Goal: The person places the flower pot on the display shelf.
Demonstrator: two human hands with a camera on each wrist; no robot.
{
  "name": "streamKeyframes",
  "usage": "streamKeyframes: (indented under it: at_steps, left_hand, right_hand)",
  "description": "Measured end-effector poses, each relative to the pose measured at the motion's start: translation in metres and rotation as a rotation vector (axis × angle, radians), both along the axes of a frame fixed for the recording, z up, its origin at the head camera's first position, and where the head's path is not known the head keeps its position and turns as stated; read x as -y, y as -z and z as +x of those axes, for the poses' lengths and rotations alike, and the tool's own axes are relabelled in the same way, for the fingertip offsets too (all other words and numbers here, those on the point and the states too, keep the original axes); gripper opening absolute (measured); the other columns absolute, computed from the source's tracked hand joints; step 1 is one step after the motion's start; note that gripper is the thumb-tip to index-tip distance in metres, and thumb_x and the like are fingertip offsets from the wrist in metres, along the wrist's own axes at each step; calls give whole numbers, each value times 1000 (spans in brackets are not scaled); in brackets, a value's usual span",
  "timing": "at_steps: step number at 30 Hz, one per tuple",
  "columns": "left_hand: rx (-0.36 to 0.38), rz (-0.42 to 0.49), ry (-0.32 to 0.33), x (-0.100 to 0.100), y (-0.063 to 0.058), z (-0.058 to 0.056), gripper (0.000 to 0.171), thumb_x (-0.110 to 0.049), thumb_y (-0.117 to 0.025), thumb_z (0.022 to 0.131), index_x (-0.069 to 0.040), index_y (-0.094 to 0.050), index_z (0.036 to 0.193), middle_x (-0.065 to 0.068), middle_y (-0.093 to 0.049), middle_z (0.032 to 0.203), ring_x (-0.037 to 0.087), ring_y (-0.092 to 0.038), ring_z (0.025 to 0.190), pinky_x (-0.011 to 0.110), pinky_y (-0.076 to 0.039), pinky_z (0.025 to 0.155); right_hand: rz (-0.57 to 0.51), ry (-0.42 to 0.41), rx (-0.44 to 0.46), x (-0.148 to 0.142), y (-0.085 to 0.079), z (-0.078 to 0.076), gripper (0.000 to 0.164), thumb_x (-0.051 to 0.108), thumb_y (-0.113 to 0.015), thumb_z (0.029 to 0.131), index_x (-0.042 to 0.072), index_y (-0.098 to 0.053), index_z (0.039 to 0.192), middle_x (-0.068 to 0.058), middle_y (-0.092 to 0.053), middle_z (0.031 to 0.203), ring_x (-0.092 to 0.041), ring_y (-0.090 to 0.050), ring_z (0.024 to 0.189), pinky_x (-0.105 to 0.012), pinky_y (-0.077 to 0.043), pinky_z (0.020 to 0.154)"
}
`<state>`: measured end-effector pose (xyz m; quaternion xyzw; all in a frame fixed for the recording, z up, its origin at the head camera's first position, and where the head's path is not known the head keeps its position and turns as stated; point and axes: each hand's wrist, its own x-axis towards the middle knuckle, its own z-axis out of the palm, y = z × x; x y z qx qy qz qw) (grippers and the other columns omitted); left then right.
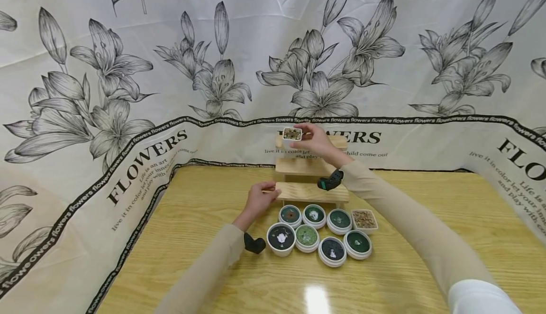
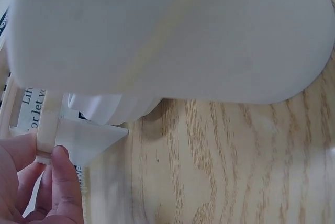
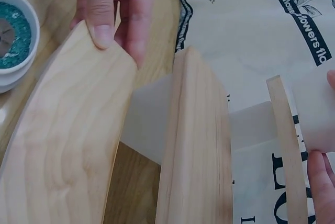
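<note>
A tiered wooden stand (image 1: 310,191) with pale plank shelves is at the back of the table. My left hand (image 1: 260,198) grips the left end of its lowest shelf, thumb on top and fingers beneath, as the right wrist view shows at the plank (image 3: 68,130). Up at the top shelf (image 1: 339,142), my right hand (image 1: 314,139) holds a small square white pot (image 1: 292,134) filled with speckled, pebble-like material. In the right wrist view the white pot (image 3: 316,111) is beside the narrow edge of the top plank; whether it touches the shelf I cannot tell.
Several round white pots with dark or green contents, such as the larger pot (image 1: 281,239), stand before the stand. A square pot of tan pebbles (image 1: 364,220) is at their right. Behind hangs a flower-printed cloth (image 1: 230,145). The wooden table (image 1: 204,209) extends on both sides.
</note>
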<state>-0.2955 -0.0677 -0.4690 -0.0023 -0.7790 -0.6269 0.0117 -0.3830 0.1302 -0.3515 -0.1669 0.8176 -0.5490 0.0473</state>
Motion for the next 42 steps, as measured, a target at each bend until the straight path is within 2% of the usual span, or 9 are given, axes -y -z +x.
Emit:
streamKeyframes:
  at_steps: [5, 13, 20, 28, 36, 42]
  left_hand:
    - [5, 0, 4, 1, 0, -1, 33, -2, -69, 85, 11, -63, 115, 24, -64, 101, 8, -60, 69, 22, -60, 65]
    - [-15, -7, 2, 2, 2, -1, 34, -1, -69, 84, 12, -63, 115, 25, -65, 99, 8, -61, 69, 21, -60, 63]
    - [-12, 9, -3, 1, 2, 0, 33, 0, -69, 84, 12, -63, 115, 24, -65, 98, 7, -59, 68, 22, -60, 63]
    - [-21, 7, -5, 1, 2, 1, 34, -1, -69, 84, 13, -63, 115, 26, -65, 100, 8, -60, 69, 24, -61, 64]
    - [-9, 6, -11, 0, 2, 0, 33, -1, -69, 84, 12, -63, 115, 23, -65, 98, 6, -59, 67, 25, -61, 64]
    - [-2, 2, -12, 1, 3, 0, 34, -1, -69, 85, 11, -63, 116, 23, -64, 99, 8, -60, 68, 23, -60, 65]
  right_hand:
    - [7, 33, 14, 1, 2, -5, 64, 17, -73, 86, 11, -44, 142, -13, -47, 136, -29, -50, 115, -33, -49, 85]
    - [12, 33, 20, 4, 1, -10, 63, 16, -72, 86, 10, -43, 142, -16, -48, 136, -31, -50, 120, -43, -50, 94]
    - [-21, 30, 23, 10, 0, -12, 65, 5, -71, 85, 6, -40, 143, -21, -50, 133, -34, -51, 122, -45, -49, 101]
    - [-22, 30, 19, 13, 0, -13, 66, 4, -70, 85, 5, -39, 143, -21, -49, 135, -34, -49, 125, -46, -46, 105]
    - [-13, 34, -18, 12, 2, -14, 71, 6, -72, 84, 6, -36, 145, -21, -48, 135, -35, -48, 124, -47, -45, 106]
    - [-35, 38, -69, 9, 3, -7, 71, -1, -70, 83, 3, -34, 144, -23, -43, 139, -38, -47, 125, -46, -45, 108]
